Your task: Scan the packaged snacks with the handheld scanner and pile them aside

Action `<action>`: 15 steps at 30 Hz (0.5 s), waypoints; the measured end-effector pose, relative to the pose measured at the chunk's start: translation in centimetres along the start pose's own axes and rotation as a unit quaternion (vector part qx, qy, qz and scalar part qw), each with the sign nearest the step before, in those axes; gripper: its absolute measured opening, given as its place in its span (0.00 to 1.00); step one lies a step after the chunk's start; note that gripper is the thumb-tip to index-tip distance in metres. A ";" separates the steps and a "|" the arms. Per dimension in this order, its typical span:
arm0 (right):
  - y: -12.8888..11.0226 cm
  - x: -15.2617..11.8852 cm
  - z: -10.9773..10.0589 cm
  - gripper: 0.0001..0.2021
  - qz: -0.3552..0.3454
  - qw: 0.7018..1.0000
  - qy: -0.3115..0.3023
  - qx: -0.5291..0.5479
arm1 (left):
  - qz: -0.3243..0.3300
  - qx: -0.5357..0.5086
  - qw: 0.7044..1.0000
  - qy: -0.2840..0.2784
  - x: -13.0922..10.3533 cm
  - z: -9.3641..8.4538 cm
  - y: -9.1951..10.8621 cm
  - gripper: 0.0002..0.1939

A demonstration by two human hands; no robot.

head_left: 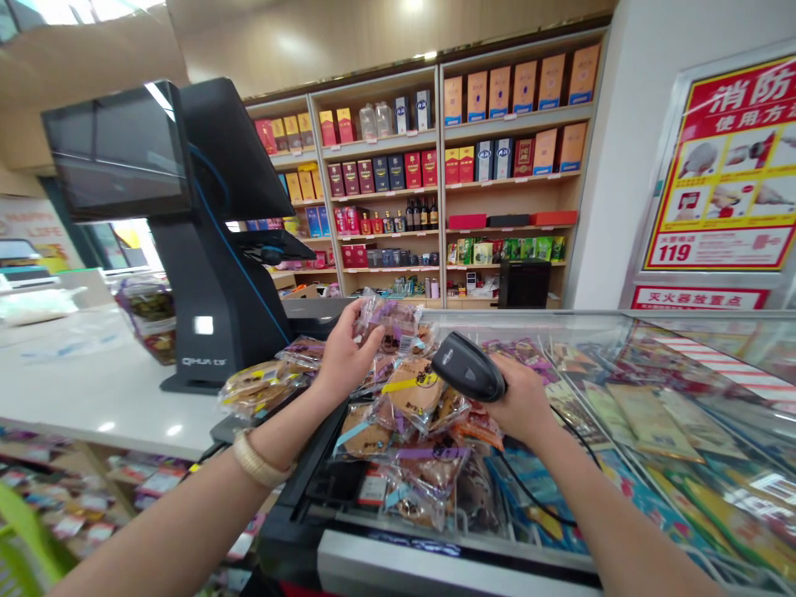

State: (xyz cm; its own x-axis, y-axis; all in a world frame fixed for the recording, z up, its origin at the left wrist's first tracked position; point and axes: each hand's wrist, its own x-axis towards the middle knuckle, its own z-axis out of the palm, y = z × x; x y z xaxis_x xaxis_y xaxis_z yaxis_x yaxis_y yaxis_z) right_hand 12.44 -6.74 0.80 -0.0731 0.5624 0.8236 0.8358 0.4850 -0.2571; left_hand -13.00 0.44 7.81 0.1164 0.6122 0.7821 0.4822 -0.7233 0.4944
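Note:
In my right hand (524, 402) is a black barcode scanner (468, 365), its head tilted up and left, with a cord running down from it. My left hand (348, 348) grips a clear-wrapped snack packet (391, 319) with a purple band, held up just left of the scanner. Below both hands lies a heap of similar packets, among them one with a yellow band (410, 390) and one with a purple band (429, 460). More yellow-marked packets (258, 388) rest to the left of my left forearm, by the register's foot.
A dual-screen register (217, 307) stands on the white counter (112, 414) at left, beside a bag of dark food (149, 319). A glass display case (652, 406) with flat packets inside spans the right. Shelves of boxed bottles (385, 174) line the back wall.

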 end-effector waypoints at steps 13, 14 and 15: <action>1.4 -0.1 -0.8 0.05 0.065 0.979 0.191 0.015 | 0.335 0.152 0.919 -0.142 -1.1 4.9 -0.5 0.21; 1.4 0.0 -0.8 0.05 0.063 0.980 0.189 0.015 | 0.333 0.157 0.916 -0.159 -1.2 5.1 -0.6 0.22; 1.4 0.0 -0.8 0.05 0.062 0.981 0.186 0.014 | 0.329 0.161 0.914 -0.175 -1.3 5.2 -0.6 0.23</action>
State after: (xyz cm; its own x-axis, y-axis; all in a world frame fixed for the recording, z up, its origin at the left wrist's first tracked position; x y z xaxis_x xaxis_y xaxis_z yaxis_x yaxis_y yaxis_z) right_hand 14.03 -6.60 0.80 0.2357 0.3382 0.9111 0.8098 0.4500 -0.3765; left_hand -8.94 1.68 4.55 0.7163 0.1846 0.6729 0.4315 -0.8750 -0.2194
